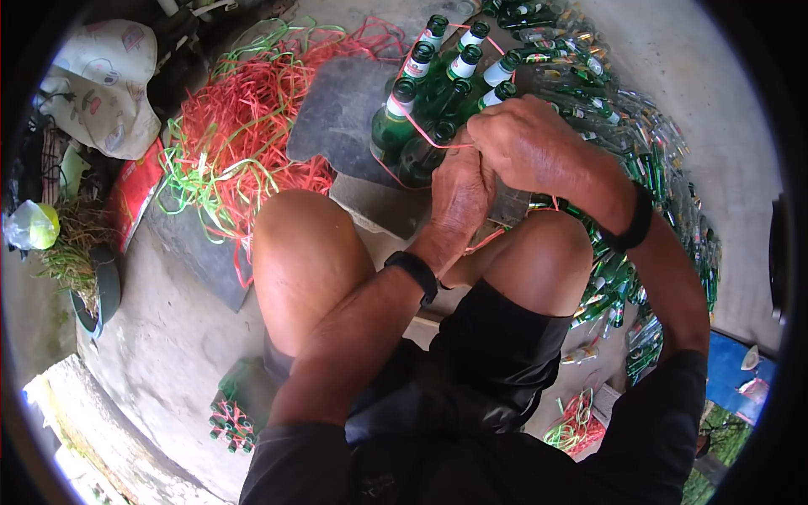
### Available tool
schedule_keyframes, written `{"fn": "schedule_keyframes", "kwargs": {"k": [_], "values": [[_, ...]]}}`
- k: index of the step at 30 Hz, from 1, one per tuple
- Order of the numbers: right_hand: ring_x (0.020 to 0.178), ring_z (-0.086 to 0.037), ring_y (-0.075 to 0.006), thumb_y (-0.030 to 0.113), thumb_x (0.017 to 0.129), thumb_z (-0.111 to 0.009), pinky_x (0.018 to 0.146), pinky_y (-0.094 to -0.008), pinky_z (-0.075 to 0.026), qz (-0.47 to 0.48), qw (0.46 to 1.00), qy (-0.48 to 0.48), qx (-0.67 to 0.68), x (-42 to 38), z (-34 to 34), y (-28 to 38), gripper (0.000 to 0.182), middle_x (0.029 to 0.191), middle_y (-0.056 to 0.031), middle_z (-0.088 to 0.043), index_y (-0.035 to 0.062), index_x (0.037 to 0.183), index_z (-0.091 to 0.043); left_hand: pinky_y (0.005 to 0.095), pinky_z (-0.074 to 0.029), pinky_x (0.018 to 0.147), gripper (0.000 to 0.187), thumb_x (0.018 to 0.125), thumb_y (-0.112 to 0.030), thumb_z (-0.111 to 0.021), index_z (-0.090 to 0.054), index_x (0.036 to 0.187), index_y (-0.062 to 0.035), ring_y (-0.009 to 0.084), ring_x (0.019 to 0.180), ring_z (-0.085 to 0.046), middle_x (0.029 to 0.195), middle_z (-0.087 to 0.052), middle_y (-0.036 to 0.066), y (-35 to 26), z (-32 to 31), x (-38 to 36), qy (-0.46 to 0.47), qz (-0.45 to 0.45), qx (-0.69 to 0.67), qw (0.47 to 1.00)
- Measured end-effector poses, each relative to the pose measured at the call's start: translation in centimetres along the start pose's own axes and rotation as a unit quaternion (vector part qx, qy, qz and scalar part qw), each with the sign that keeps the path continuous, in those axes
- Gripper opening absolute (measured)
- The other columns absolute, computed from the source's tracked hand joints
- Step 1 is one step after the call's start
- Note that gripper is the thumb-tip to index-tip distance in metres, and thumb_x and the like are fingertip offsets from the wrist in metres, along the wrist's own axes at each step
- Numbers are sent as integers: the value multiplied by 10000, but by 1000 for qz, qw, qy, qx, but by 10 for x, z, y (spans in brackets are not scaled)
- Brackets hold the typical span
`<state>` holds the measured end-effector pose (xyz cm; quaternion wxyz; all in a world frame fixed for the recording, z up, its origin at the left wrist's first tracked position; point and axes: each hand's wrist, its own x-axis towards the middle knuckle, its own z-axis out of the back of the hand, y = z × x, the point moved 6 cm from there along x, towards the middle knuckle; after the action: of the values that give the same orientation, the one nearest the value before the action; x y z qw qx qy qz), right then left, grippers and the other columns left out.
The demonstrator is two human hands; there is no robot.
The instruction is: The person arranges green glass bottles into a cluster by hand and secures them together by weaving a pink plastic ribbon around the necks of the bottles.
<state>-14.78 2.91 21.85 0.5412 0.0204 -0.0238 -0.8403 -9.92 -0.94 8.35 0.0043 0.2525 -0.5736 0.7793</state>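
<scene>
1. Both hands are together, the left hand (pixel 463 189) and right hand (pixel 526 143) meeting at the near side of the bottle group, fingers pinched on a thin pink strap (pixel 438 146).
2. Just beyond the hands, the green bottles (pixel 394 126) stand upright in a tight cluster; at least nine dark mouths show. Several necks carry white labels with red print. The strap loops around the group near the necks, and another pink line crosses lower down. Whether the bottles hold liquid, I cannot tell.
3. Right of the hands, a large pile of bottles (pixel 648 181), green and clear, lies on its side.
4. Left of the hands, red and green ribbons (pixel 252 118) form a loose heap.
5. Farther left, a dark pot (pixel 107 290) holds dry, grassy growth; above it, a clear bag (pixel 21 225) contains something yellow-green.
</scene>
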Motion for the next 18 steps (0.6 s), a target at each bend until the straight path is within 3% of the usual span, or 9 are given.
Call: {"fn": "schedule_keyframes", "kwargs": {"k": [7, 10, 12, 14, 15, 17, 18], "values": [[785, -708, -412, 63, 750, -687, 692, -486, -558, 51, 996, 76, -5, 22, -7, -21, 63, 763, -221, -690, 0, 745, -688, 554, -562, 762, 332, 1015, -162, -634, -569, 1307, -18, 499, 953, -668, 1149, -672, 260, -7, 6, 4, -2, 39, 11, 999], [749, -685, -416, 53, 772, -673, 677, -473, -544, 78, 991, 89, 65, 28, -3, -32, 71, 763, -214, -687, -2, 727, -673, 557, -560, 743, 394, 1011, -166, -650, -541, 1360, -20, 498, 935, -670, 1123, -674, 268, -11, 8, 4, -47, -21, -7, 999], [674, -660, -374, 48, 802, -662, 647, -446, -524, 54, 990, 83, 97, 30, -7, -43, 95, 722, -192, -670, -12, 728, -670, 557, -557, 734, 430, 1010, -170, -655, -519, 1385, -9, 502, 916, -667, 1093, -675, 275, -11, 7, 5, -19, 15, 12, 1000], [613, -628, -280, 64, 831, -660, 614, -412, -498, 24, 961, 124, 245, 31, -12, -49, 128, 661, -167, -629, -28, 743, -677, 551, -535, 789, 396, 1020, -166, -644, -534, 1371, -21, 514, 982, -644, 1102, -667, 287, -11, 7, 5, -5, 42, -6, 999], [613, -628, -280, 64, 831, -660, 614, -412, -498, 24, 961, 124, 244, 32, -11, -50, 128, 661, -167, -629, -28, 743, -677, 545, -513, 843, 362, 1030, -162, -633, -548, 1358, -32, 526, 1049, -621, 1111, -658, 298, -9, 7, 5, 9, 69, -23, 997], [596, -592, -200, 91, 843, -682, 594, -373, -474, 5, 956, 135, 261, 32, -10, -53, 161, 629, -144, -601, -45, 757, -676, 545, -513, 847, 361, 1030, -165, -634, -549, 1355, -33, 526, 1047, -621, 1108, -658, 299, -10, 7, 6, 9, 72, -20, 997], [596, -592, -200, 91, 843, -682, 594, -373, -474, 4, 956, 135, 262, 31, -9, -55, 161, 629, -144, -601, -45, 757, -676, 545, -512, 850, 359, 1030, -168, -636, -550, 1352, -33, 526, 1045, -621, 1104, -659, 299, -10, 7, 5, 10, 75, -17, 997]]}}
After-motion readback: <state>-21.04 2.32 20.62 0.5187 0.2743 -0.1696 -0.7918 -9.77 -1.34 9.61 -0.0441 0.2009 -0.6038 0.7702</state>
